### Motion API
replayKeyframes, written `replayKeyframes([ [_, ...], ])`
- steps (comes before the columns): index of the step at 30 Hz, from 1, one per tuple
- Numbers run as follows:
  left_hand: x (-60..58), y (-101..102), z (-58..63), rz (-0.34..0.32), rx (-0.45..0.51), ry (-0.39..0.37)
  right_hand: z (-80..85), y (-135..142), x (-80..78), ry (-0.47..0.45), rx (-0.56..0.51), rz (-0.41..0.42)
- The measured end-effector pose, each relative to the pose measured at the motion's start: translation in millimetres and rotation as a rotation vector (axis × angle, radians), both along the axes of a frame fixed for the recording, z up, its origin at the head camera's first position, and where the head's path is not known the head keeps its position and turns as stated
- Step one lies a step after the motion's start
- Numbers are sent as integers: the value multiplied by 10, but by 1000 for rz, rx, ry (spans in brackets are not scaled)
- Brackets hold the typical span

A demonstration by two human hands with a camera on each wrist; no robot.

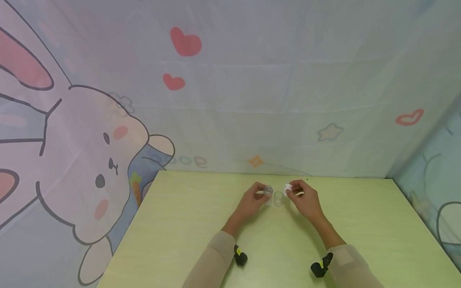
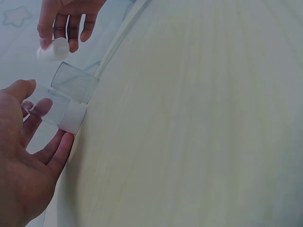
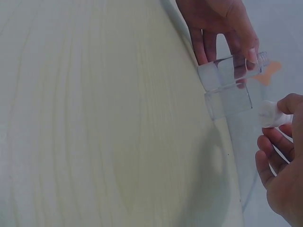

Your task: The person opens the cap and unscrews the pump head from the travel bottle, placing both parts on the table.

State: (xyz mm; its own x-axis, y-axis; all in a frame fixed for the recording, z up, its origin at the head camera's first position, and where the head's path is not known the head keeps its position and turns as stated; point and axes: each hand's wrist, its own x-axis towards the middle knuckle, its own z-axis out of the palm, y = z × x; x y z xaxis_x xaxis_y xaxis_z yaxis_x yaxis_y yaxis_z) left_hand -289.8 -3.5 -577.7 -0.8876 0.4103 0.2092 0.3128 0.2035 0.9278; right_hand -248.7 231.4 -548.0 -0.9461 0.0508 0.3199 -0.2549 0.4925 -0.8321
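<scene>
Between thumb and fingers, my left hand (image 1: 252, 199) holds a clear bottle (image 3: 226, 74) upright on the table. The bottle has a threaded, uncapped neck (image 3: 263, 60) and a white layer (image 2: 73, 117) at its bottom. Close beside it stands a clear, open-topped cup (image 1: 278, 200), its wall (image 3: 230, 102) see-through and with nothing visible inside. On the cup's other side, my right hand (image 1: 307, 200) pinches a small white cap (image 3: 271, 114) above the table, apart from the cup. In the left wrist view the white cap (image 2: 53, 50) appears tilted.
The pale wood-grain table (image 1: 173, 224) extends to both sides and towards me. Behind its far edge hangs a cloth backdrop (image 1: 230, 132) printed with a rabbit and hearts. Black wrist cameras sit at the left cuff (image 1: 240, 257) and the right cuff (image 1: 319, 267).
</scene>
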Motion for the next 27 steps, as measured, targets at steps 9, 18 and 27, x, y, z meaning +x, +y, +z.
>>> replayKeyframes([
  [9, 2, -3, 3, -12, -7, -4, -36, 25, -3, -3, 7, -4],
  [18, -14, 3, -22, -1, -17, -6, -60, 44, -3, -16, 13, -12],
  [27, -14, 3, -28, 5, 1, 3, -104, 51, 10, -2, 22, -7],
])
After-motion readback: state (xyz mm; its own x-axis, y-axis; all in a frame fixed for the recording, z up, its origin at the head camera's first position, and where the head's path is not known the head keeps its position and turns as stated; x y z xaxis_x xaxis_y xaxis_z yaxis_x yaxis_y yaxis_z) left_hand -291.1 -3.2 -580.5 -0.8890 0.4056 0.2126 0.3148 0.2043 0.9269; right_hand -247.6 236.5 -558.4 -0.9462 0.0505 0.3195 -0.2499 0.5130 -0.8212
